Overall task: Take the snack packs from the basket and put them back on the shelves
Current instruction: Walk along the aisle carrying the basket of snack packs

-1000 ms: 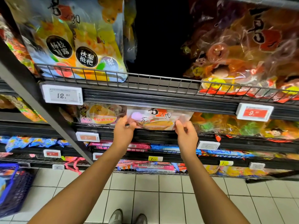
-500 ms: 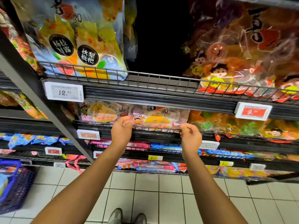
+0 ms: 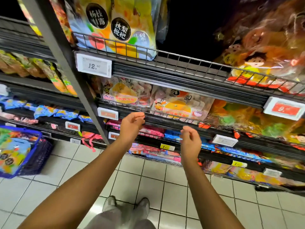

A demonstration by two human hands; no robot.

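Both hands are held in front of the middle shelf, and nothing is held in either. The left hand is raised just before the wire rail of that shelf, its fingers loosely curled with the tips close to the rail; whether the rail is touched cannot be told. The right hand is lower and to the right, its fingers also loosely curled and slightly apart, clear of the shelf.

The snack pack, pale with an orange fruit picture, is seen standing on the middle shelf behind the rail, just beside a similar pack on its left. A large bag with black round labels is set on the shelf above, over a price tag marked 12.80.

The blue basket is placed on the tiled floor at far left, with more snack packs lying in it. Grey shoes are seen below
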